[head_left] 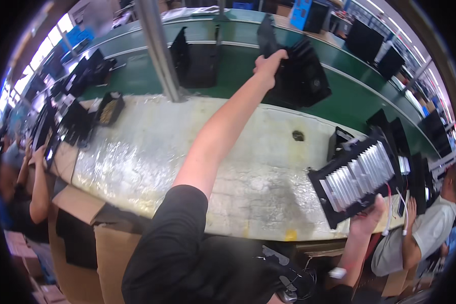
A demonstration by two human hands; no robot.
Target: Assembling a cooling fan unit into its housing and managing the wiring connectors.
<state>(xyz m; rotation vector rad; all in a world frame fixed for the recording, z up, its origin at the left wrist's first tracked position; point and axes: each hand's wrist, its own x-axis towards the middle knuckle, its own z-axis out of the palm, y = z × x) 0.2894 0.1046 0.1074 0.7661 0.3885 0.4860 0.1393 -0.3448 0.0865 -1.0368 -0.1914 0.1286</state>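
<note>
Indoors | pale table (258, 175), green conveyor (137, 78) | left hand (272, 65) grasps black casing (301, 76); right hand (370, 215), finned unit (359, 177)

- Worktable (147, 121) lies before you; conveyor (129, 78) runs behind it.
- Your left hand (271, 66) reaches across the worktable, holding a housing (301, 76) at the conveyor.
- Second housing (200, 63) sits on the conveyor, left of that, just right of the post (157, 50).
- Your right hand (370, 215) holds a heat sink (357, 177) over the worktable's right end.
- Bin (118, 107) sits at its left end.
</note>
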